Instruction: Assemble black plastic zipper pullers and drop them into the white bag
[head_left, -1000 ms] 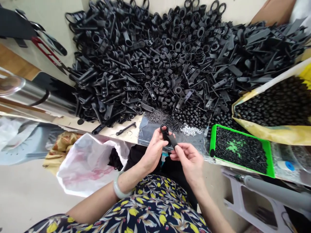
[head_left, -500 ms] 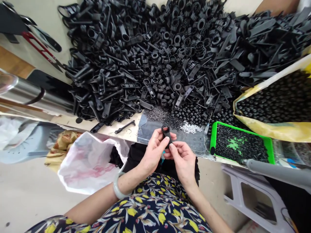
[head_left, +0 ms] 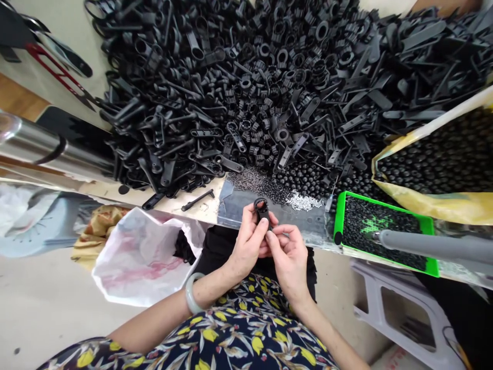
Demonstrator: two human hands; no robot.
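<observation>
My left hand [head_left: 246, 241] is closed around a black plastic part with a ring-shaped end [head_left: 261, 206], held above the front edge of the table. The ring points away from me and its opening faces up. My right hand [head_left: 287, 254] is pinched at the lower end of this part, thumb against forefinger. Whatever those fingertips hold is hidden. Just beyond the hands lie small dark grains [head_left: 250, 181], a heap of short silvery pins [head_left: 304, 201] and round black beads [head_left: 304, 177].
A large heap of black plastic parts [head_left: 215, 103] covers the table. To the right are a green-rimmed tray [head_left: 385, 202] of small black pieces, a grey tube [head_left: 427, 245] across it, and a yellow bag [head_left: 442, 205] of beads. A white bag [head_left: 142, 267] sits below left.
My hands stay close together around the black part, with the right fingertips slightly shifted at its lower end. The grey tube has moved up and left over the green tray.
</observation>
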